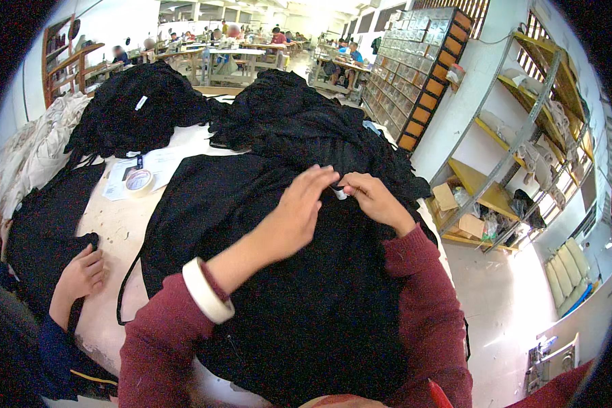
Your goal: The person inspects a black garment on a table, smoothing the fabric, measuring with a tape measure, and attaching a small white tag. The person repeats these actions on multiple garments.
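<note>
A black garment point(285, 316) lies spread on the table before me. Near its far end, my right hand point(375, 196) pinches a small label point(339, 193), dark at the top and white below, between thumb and fingers. My left hand point(298, 209) is just left of it, fingers extended and together, over the black fabric; whether it grips anything is hidden. Around my left sleeve cuff sits a roll of whitish tape point(207, 290). The tip of a red pen-like object point(438, 392) shows at the bottom edge.
Heaps of black garments point(290, 112) cover the table's far side. Papers point(115, 178) and another tape roll point(139, 182) lie left of centre. A co-worker's hand point(84, 273) rests on black fabric at the left. Metal shelving point(530, 117) stands at the right; people work at tables behind.
</note>
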### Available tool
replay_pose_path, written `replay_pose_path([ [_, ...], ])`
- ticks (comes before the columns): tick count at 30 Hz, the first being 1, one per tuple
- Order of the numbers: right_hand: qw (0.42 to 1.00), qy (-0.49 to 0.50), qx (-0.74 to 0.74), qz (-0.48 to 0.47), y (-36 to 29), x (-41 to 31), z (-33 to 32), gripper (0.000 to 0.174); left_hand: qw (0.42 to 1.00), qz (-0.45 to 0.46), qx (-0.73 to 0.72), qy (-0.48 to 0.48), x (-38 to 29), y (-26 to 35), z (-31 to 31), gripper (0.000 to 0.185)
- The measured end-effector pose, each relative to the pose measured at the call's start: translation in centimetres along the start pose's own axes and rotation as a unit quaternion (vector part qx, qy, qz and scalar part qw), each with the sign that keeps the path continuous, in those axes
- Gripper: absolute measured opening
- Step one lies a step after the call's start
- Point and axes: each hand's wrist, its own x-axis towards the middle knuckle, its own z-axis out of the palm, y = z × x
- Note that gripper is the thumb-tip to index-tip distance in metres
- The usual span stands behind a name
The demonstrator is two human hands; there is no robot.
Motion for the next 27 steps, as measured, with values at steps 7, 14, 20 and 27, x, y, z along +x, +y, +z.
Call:
replay_pose_path([
  [7, 0.98, -0.018, 0.189, 0.053, 3.1, -1.8, 3.3, 0.028, 0.99, -0.068, -0.07, -0.106, 0.8, -7.5, 4.2, 0.021],
  [14, 0.978, 0.06, 0.169, 0.101, 3.3, -1.7, 4.3, 0.017, 0.95, -0.184, -0.206, -0.144, -1.0, -9.0, 4.7, 0.011],
  [20, 0.982, 0.091, -0.097, -0.136, 2.2, -1.3, 4.7, 0.025, 0.945, -0.195, -0.243, -0.099, -1.0, -8.7, 5.0, 0.009],
  [27, 0.938, 0.282, -0.154, -0.128, 0.6, -1.7, 6.9, 0.021, 0.879, -0.298, -0.369, -0.044, -0.9, -8.5, 4.9, 0.017],
])
